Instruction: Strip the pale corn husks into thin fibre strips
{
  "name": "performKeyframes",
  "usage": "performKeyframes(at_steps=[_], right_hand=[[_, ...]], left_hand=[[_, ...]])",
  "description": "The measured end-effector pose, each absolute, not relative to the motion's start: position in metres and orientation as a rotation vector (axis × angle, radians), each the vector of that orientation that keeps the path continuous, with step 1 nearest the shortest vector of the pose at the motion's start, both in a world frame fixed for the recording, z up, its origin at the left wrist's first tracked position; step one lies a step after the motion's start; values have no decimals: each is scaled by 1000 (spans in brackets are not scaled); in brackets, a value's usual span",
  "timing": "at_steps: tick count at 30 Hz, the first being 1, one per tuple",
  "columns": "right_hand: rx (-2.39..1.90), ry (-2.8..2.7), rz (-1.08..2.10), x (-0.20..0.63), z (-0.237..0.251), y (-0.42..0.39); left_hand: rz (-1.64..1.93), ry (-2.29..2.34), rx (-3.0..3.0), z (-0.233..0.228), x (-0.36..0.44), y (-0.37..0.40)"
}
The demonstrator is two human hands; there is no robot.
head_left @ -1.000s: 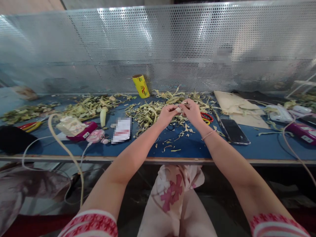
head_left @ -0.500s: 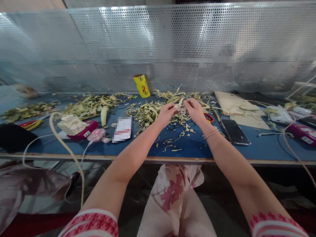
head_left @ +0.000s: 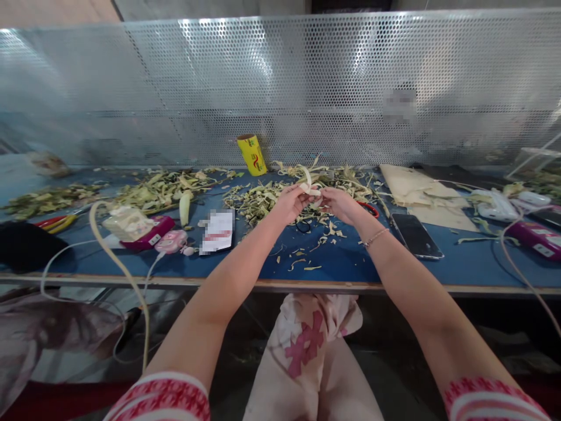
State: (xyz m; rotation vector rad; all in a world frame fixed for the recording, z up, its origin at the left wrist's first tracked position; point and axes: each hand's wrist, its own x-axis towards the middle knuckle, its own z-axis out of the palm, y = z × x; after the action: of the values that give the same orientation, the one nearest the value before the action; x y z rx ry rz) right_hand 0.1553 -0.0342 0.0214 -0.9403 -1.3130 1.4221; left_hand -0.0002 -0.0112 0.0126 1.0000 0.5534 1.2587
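Observation:
Between my two hands is a pale, curled plant strip (head_left: pixel 310 188), its upper end arching above the fingers. My left hand (head_left: pixel 291 202) pinches it from the left side. From the right, my right hand (head_left: pixel 336 203) has its fingers closed at the strip's other end, close to the left fingertips. Beneath and behind both hands spreads a heap of dry green-yellow plant scraps (head_left: pixel 256 202). Red-handled scissors (head_left: pixel 369 209) lie partly hidden just behind my right wrist.
A yellow tube (head_left: pixel 252 155) stands tilted against the perforated metal screen (head_left: pixel 210 88). Right of my arm lie a dark phone (head_left: pixel 416 235) and brown cardboard (head_left: pixel 421 190). A notepad (head_left: pixel 218 231), a magenta box (head_left: pixel 149 234) and a looping hose (head_left: pixel 118 263) are to the left.
My hands have turned and dipped slightly, the right one lower with its fingers now under the strip. The strip's loose end now curls up to the left.

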Motion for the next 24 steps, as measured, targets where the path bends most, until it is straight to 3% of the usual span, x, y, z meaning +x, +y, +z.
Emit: performKeyframes(at_steps=[12,24], right_hand=[[-930,-1432,883,166,21,-25],[-743,-1592,1053,159,26,-42]], left_hand=[[1160,661,1045,14,-1,-13],[1047,668,1332,11,6,-21]])
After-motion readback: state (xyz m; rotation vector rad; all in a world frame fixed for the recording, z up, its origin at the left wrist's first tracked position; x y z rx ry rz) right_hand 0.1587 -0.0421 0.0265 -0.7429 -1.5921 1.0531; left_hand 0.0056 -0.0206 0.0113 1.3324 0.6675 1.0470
